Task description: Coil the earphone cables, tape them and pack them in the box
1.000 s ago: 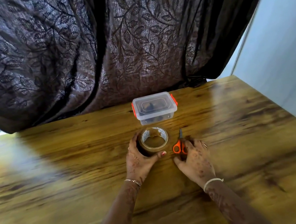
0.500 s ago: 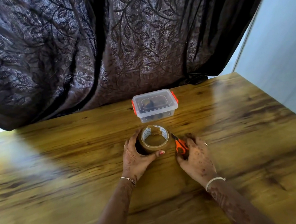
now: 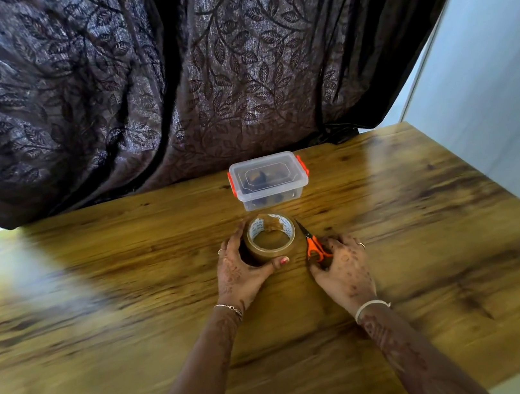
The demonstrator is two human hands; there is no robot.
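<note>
Listing, left to right across the wooden table (image 3: 97, 288):

1. Left hand (image 3: 240, 275): wrapped around the near and left side of the tape roll (image 3: 272, 240), thumb pressed on its front wall, fingers curled round the far left. Clenched on the roll, which stands flat on the table with its hole up. Hold unchanged over the last second; the roll sits a little nearer the box than it did.

2. Tape roll: brown, with a crumpled loose end lying on its far rim. No strip is drawn out.

3. Box (image 3: 269, 180): clear plastic, orange clips at both ends, lid on, standing just behind the roll and apart from it. Dark items show through the walls; whether they are earphone cables cannot be told.

4. Scissors (image 3: 312, 244): orange handles, blades now angled up and left, tip just beside the roll. A second ago they pointed almost straight away from the person.

5. Right hand (image 3: 343, 267): fingers closed over the scissor handles, resting on the table.

Judgement: no loose cable lies on the table, so packing seems complete, with tape and scissors probably being tidied together or put aside.
</note>
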